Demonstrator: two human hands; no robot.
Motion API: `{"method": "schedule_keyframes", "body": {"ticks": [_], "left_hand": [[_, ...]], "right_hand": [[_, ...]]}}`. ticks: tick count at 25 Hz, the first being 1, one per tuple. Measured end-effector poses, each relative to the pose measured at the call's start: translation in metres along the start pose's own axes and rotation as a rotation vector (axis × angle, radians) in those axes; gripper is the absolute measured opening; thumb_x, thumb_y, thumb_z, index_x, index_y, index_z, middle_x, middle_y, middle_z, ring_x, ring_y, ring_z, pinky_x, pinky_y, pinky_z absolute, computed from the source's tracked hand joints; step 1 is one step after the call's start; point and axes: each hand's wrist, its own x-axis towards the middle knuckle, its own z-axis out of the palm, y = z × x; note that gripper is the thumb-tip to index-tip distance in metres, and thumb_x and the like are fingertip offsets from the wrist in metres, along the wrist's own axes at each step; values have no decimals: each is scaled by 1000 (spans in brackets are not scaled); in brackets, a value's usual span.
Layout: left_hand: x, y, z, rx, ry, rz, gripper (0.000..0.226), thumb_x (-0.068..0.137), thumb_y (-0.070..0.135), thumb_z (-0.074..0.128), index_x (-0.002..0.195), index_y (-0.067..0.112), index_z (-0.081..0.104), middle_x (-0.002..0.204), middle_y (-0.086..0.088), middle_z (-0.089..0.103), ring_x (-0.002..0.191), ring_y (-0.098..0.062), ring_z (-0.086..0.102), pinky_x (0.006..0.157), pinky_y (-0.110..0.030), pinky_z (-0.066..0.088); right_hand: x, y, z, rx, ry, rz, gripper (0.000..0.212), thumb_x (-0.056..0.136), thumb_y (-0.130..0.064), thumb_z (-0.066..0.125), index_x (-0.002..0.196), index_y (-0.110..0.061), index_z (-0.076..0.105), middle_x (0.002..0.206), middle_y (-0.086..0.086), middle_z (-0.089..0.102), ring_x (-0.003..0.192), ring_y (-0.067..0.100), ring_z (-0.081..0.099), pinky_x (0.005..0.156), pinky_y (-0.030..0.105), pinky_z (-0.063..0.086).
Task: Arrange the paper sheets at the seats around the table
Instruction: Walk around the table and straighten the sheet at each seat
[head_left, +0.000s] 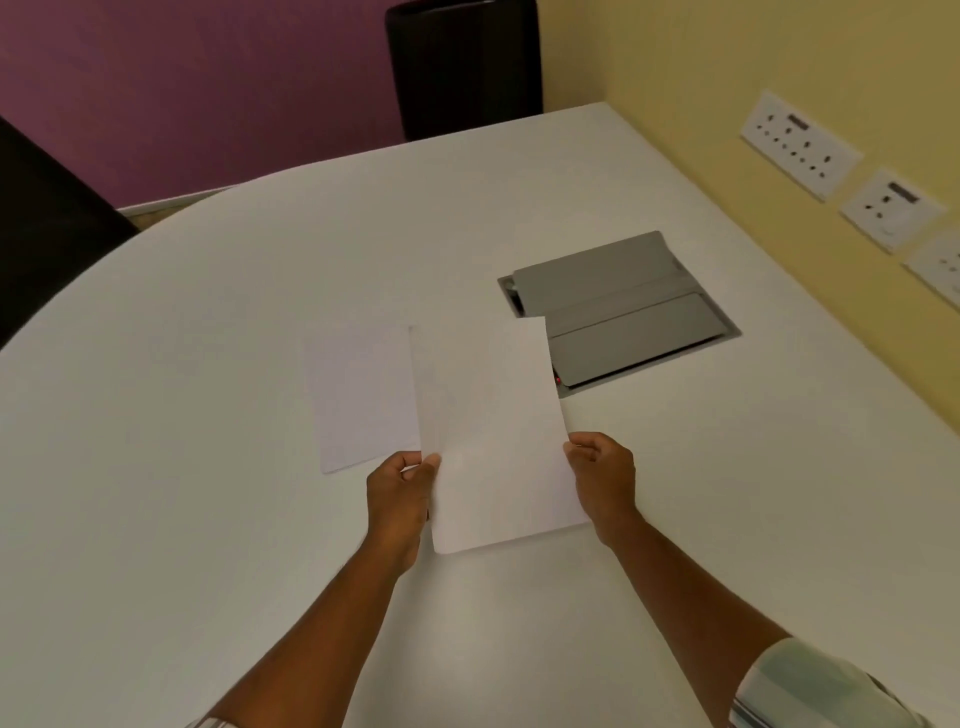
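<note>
A grey cable box (618, 317) is sunk into the white tabletop (208, 415) right of centre, its lid flaps closed; a dark slot and a small red glint show at its left edge, the contents hidden. Two paper sheets are in view. The held sheet (493, 431) is at centre frame, raised, its upper corner overlapping the box. The left hand (400, 499) pinches its left edge with thumb on top, and the right hand (602, 483) pinches its right edge. The second sheet (358, 395) lies flat just left, partly under the held one. Two dark chairs (462, 67) stand at the top and upper left. Three wall sockets (800, 143) line the upper right
</note>
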Motion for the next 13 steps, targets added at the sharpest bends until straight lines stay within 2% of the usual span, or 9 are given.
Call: {"method": "schedule_keyframes", "body": {"ticks": [3, 6, 8, 10, 13], "left_hand": [[-32, -16, 31, 40, -82, -28, 16, 94, 30, 78, 90, 15, 74, 90, -5, 80, 83, -25, 76, 76, -49, 64], [-60, -33, 64, 86, -188, -43, 25, 96, 28, 76, 91, 3, 70, 93, -13, 79, 88, -31, 78, 79, -49, 67], [-74, -44, 86, 144, -252, -61, 32, 98, 24, 73, 92, -6, 66, 95, -18, 78, 90, -34, 78, 81, -49, 67], [-85, -56, 108, 230, -301, -83, 31, 99, 21, 71, 93, -9, 64, 96, -21, 77, 90, -36, 77, 81, -48, 66], [-98, -72, 142, 351, -367, -112, 26, 98, 17, 73, 92, -8, 68, 91, -21, 77, 71, -26, 74, 68, -37, 61]], "right_hand": [[-12, 22, -47, -15, 61, 19, 22, 95, -13, 67, 115, -12, 76, 97, -5, 74, 96, 15, 71, 83, 24, 55], [-20, 43, -94, -78, 117, 14, 20, 95, -14, 67, 112, -12, 76, 92, -12, 71, 92, 7, 68, 76, 16, 49], [-24, 56, -126, -106, 148, 30, 18, 95, -13, 67, 110, -12, 77, 92, -10, 72, 94, 15, 70, 79, 20, 52], [-27, 68, -156, -137, 177, 45, 19, 95, -12, 65, 110, -9, 77, 98, -1, 76, 97, 20, 71, 88, 30, 56], [-28, 86, -196, -196, 219, 67, 20, 97, -11, 63, 112, -7, 77, 105, 4, 77, 101, 21, 70, 93, 32, 54]]}}
